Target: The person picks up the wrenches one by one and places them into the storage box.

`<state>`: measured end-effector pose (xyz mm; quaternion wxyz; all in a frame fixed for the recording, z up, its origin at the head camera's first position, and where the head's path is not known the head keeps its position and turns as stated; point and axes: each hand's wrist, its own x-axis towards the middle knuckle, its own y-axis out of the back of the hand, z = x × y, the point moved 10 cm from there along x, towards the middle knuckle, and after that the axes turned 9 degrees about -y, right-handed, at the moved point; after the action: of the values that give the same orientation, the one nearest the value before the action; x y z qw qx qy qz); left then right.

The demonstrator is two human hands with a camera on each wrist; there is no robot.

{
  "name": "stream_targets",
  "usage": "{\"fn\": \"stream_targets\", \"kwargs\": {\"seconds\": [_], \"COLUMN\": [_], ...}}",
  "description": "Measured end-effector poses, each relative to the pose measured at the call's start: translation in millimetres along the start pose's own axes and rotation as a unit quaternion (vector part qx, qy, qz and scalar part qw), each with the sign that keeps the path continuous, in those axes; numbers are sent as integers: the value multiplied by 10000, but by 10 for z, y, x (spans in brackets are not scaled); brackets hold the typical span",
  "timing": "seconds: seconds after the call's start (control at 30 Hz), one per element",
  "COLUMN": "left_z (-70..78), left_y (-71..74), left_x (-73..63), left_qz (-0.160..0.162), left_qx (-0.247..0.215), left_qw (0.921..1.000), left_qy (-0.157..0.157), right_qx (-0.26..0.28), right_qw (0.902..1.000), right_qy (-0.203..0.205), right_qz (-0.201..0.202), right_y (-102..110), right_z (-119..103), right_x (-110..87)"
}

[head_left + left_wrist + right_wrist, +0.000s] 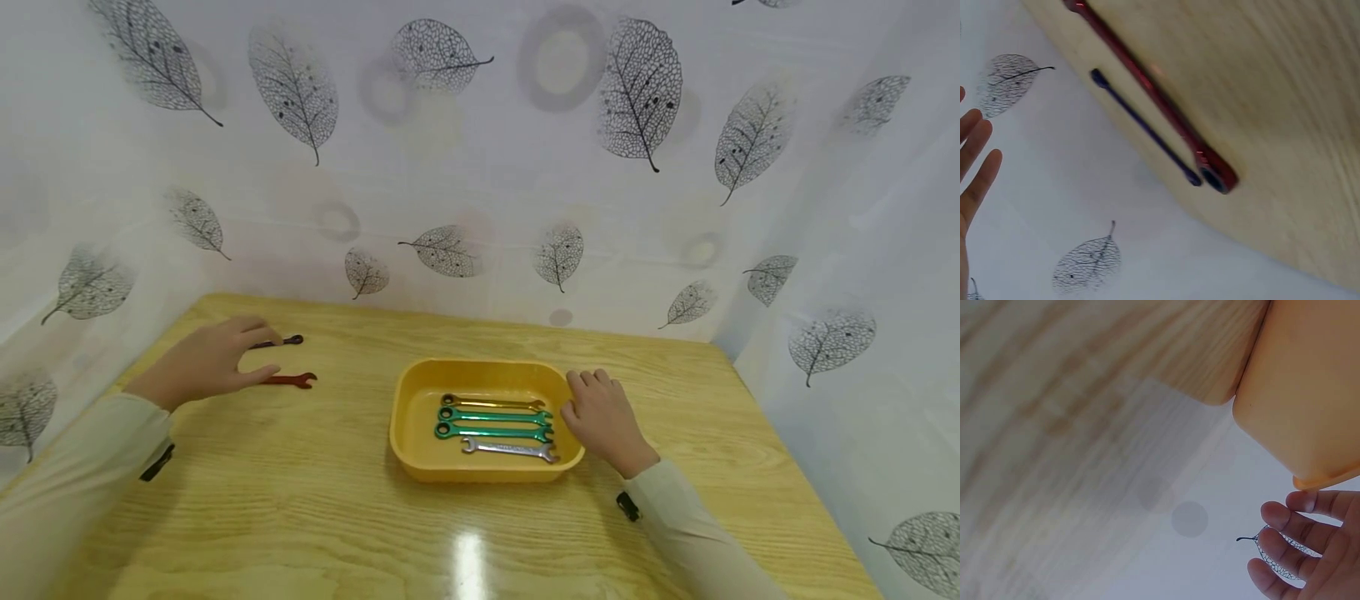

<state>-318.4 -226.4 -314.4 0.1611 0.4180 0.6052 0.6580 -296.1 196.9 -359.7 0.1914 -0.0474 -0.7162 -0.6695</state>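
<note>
Two wrenches (1138, 73) near table edge (360, 312), open wood (348, 425) toward yellow tray (487, 476)

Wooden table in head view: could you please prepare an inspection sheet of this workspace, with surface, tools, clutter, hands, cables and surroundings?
Surface: light wood-grain table; bright glare patch at the bottom of the head view.
Job's things: yellow rounded rectangular tray holds one gold metal wrench, two green metal wrenches and one silver metal wrench; one red metal wrench and one dark purple metal wrench lie outside, to its left.
Clutter: nothing seen.
Grippers: left hand open near the outside wrenches; right hand at the tray's right rim, fingers bent, grip unclear.
Cables: nothing seen.
Surroundings: white leaf-printed sheet behind and at both sides.
</note>
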Motion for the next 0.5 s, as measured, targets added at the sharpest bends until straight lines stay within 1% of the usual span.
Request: {"fn": "stream_targets", "kwargs": {"seconds": [0.07,0.17,0.37,0.5], "left_z": [-53,-101,-123,-168], "left_y": [-73,-154,-238,-327], "left_x": [-56,-116,-146,-165], "left_qz": [-189,-351,-468,-670], "left_qx": [-65,-105,-182,-291], "left_qw": [9997,9990,9985,9970], "left_qy": [158,258,215,266], "right_qx": [-4,5,38,55], "right_qw": [10000,10000,10000,10000], "right_qy": [8,14,-18,-12], "right_qz": [7,9,-24,-13], "right_y": [5,10,-5,-5], "right_z": [0,-2,2,1], "right_x": [-3,-7,-7,1]}}
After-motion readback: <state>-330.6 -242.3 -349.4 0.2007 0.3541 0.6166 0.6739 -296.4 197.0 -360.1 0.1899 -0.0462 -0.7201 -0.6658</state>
